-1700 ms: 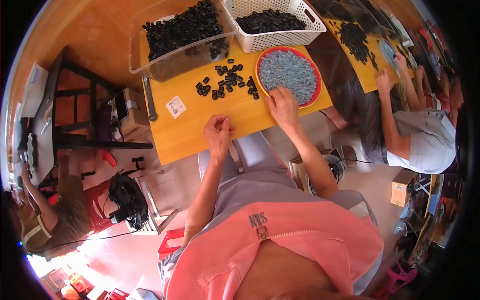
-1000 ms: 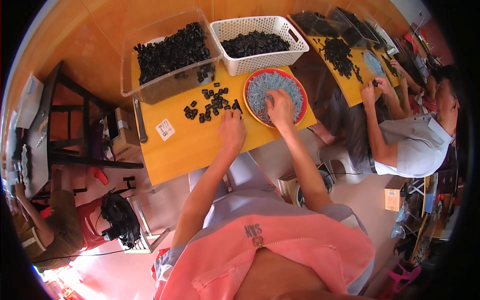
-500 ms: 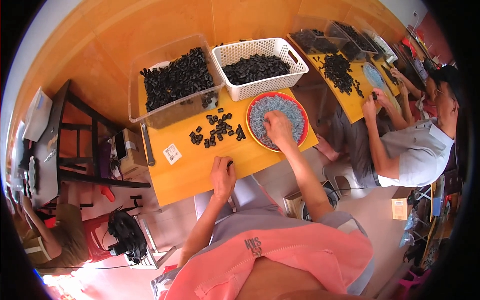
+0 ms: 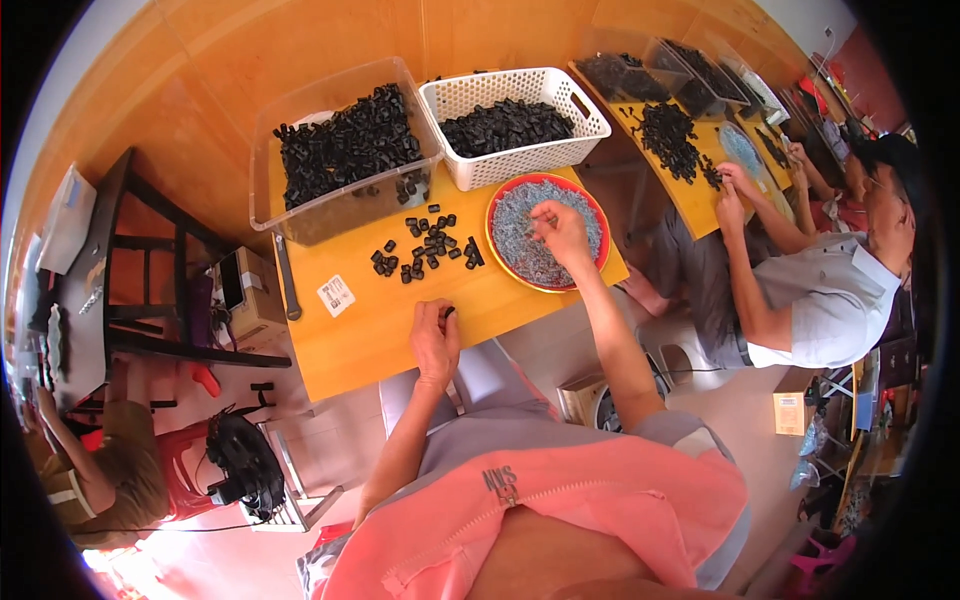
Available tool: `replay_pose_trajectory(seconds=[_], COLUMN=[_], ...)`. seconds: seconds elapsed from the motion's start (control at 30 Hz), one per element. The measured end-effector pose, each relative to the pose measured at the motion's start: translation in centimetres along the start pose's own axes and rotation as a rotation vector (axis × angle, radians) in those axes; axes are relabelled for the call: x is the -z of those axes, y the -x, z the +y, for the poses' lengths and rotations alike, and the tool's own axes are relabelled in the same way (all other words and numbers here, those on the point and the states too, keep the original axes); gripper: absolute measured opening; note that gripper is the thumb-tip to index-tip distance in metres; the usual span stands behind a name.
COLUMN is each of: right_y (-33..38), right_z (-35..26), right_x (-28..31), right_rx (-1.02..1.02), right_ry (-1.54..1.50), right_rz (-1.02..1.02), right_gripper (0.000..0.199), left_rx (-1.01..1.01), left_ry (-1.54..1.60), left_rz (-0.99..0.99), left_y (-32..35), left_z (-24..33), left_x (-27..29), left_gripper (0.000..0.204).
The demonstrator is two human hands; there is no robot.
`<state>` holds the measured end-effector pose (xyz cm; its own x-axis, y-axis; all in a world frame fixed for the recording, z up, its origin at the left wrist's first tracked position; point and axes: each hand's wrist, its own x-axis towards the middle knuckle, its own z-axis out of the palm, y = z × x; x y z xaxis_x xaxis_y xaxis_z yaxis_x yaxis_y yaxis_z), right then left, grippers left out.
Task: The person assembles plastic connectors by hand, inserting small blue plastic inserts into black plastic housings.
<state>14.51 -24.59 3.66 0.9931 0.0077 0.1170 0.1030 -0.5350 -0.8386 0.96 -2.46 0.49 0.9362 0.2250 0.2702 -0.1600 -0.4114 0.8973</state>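
A person's left hand point(image 4: 434, 338) pinching a small black part point(image 4: 449, 312) at the table's point(image 4: 350, 355) near edge, right hand point(image 4: 563, 233) over small grey pieces point(image 4: 522, 250) in a red bowl point(image 4: 605, 235), fingers curled, any grasp impossible to tell.

1. Left hand point(image 4: 436, 335) came back from the loose black pieces point(image 4: 430, 243) to the counter's point(image 4: 380, 325) front edge, black piece point(image 4: 449, 312) in its fingers now
2. Right hand point(image 4: 562, 232) went from the bowl's point(image 4: 604, 228) rim to over its middle
3. Co-worker's hands point(image 4: 738, 180) shifted closer to their black pile point(image 4: 670, 140)
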Motion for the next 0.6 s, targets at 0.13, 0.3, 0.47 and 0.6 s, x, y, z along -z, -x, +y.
replay_pose_trajectory(seconds=[0.13,0.3,0.47,0.6], right_y=[0.1,0.6,0.2,0.3], right_z=[0.4,0.5,0.9,1.0], right_x=[0.8,0.8,0.8,0.4], right_rx=[-0.16,-0.318,-0.341,-0.233], right_ry=[-0.516,-0.756,-0.728,-0.524], right_rz=[-0.102,-0.036,-0.07,-0.035], right_gripper=[0.011,0.01,0.01,0.01], left_rx=[0.002,0.021,0.002,-0.008], left_ry=[0.026,-0.033,-0.062,-0.03], left_rz=[-0.002,-0.032,-0.038,-0.035], left_y=[0.0,0.0,0.1,0.2], left_z=[0.0,0.2,-0.1,-0.2], left_x=[0.0,0.1,0.3,0.2], left_gripper=[0.013,0.019,0.021,0.018])
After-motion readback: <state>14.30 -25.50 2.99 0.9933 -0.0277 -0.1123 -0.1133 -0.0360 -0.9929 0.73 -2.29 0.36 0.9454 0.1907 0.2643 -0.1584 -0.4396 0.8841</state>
